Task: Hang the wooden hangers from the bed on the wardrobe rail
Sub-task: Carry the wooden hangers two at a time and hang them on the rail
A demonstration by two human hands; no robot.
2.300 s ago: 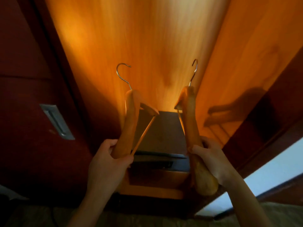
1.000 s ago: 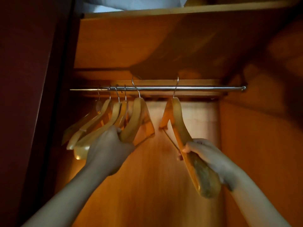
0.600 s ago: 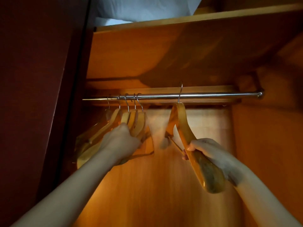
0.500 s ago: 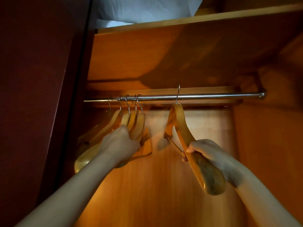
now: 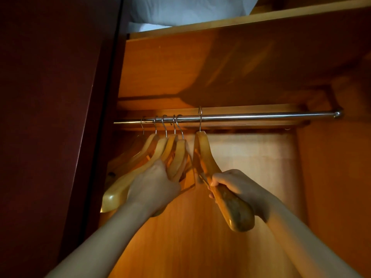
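Right hand (image 5: 239,189) closed round the lower arm of a lone wooden hanger (image 5: 210,167); its hook sits over the wardrobe rail (image 5: 261,116), just right of the bunch. Left hand (image 5: 154,187) curled against a cluster of five hangers (image 5: 160,151) hooked close together at the rail's left end, fingers pressed to the rightmost ones; a firm grip cannot be told. Shelf (image 5: 241,19) above the rail carries white bedding (image 5: 186,9).

Warm orange light is glowing across the wardrobe's wooden back panel (image 5: 200,247), brightest low in the frame. A dark red door (image 5: 50,117) is filling the left side. A shelf (image 5: 220,23) is running along the top, white bedding (image 5: 190,11) lying on it.
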